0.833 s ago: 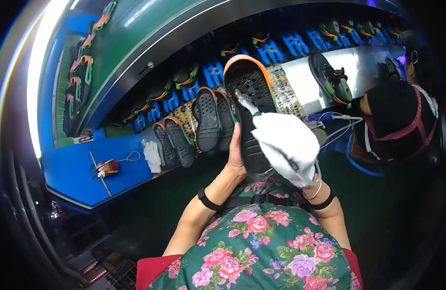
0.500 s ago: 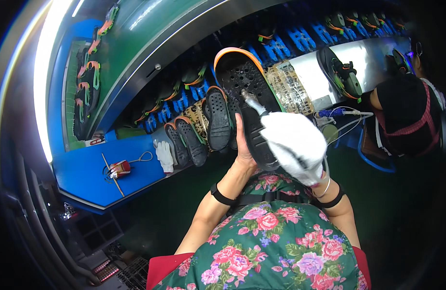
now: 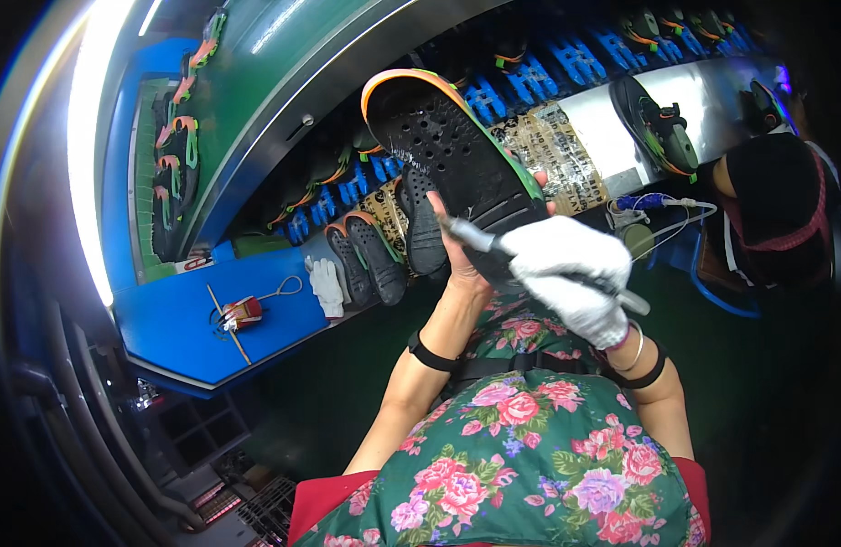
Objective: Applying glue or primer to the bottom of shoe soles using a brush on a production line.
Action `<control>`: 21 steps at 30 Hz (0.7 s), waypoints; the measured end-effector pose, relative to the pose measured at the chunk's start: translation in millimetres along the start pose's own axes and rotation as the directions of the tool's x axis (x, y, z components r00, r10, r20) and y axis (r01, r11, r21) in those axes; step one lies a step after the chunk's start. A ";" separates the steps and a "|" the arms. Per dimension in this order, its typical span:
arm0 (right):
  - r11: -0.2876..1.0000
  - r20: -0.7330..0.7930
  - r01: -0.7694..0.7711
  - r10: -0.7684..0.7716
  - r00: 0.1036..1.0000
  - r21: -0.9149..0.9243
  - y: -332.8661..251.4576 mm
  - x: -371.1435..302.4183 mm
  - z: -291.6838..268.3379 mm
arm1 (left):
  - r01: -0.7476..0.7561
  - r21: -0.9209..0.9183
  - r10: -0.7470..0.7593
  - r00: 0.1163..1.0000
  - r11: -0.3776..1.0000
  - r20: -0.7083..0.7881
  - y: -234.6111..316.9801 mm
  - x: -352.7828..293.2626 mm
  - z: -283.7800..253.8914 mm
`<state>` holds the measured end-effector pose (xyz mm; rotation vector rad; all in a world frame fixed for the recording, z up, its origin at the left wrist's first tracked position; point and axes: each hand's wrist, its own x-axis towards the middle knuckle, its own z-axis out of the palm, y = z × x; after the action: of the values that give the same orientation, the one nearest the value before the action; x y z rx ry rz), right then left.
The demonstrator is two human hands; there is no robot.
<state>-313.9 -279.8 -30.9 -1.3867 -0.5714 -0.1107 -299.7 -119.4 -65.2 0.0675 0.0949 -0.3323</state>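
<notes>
My bare left hand (image 3: 462, 255) grips a black shoe sole (image 3: 443, 137) from beneath, its thumb along the left edge and fingertips showing at the right edge. The sole is tilted, with a perforated face and an orange and green rim; the upper surface looks wet in streaks. In its white knitted glove, my right hand (image 3: 571, 278) is closed around a brush (image 3: 471, 234) with a pale metal-coloured shaft. The brush tip is at the sole's left edge, near my left thumb; whether it touches the sole I cannot tell.
Perforated soles (image 3: 375, 260) lean along the bench edge at left, beside a white glove (image 3: 327, 287). A red container (image 3: 244, 313) with a stick lies on the blue table (image 3: 165, 314). A shoe (image 3: 653, 128) stands on the metal surface at right, near a co-worker (image 3: 776, 205). Blue racks line the back.
The sole has swung so its rounded top end lies further left. My right hand has drawn the brush from the perforated part down to the left edge.
</notes>
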 end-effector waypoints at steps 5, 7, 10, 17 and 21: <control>0.935 0.097 0.200 -0.179 0.979 -0.293 -2.0 0.3 6.0 | 0.012 0.083 -0.017 0.998 0.997 0.061 7.4 8.8 -3.7; 0.945 0.127 0.194 -0.165 0.978 -0.264 -6.0 -1.4 6.4 | -0.038 0.121 0.037 0.999 0.992 0.010 9.5 8.5 -5.1; 0.993 0.036 0.083 -0.087 0.996 0.085 6.4 1.2 -3.3 | -0.035 0.124 0.025 0.996 0.992 0.083 13.6 13.6 -8.7; 0.974 0.189 0.187 -0.161 0.969 -0.131 1.0 -8.0 -1.8 | -0.108 0.134 0.107 0.994 0.985 0.010 11.3 12.2 -4.0; 0.979 0.053 -0.162 0.156 0.986 0.122 -0.6 -11.6 -9.9 | -0.113 0.047 0.112 0.993 0.993 0.026 12.3 9.6 -7.4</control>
<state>-321.0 -292.3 -36.2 -1.3087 -0.4928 0.0833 -287.2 -110.3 -73.0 0.1163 0.0597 -0.2229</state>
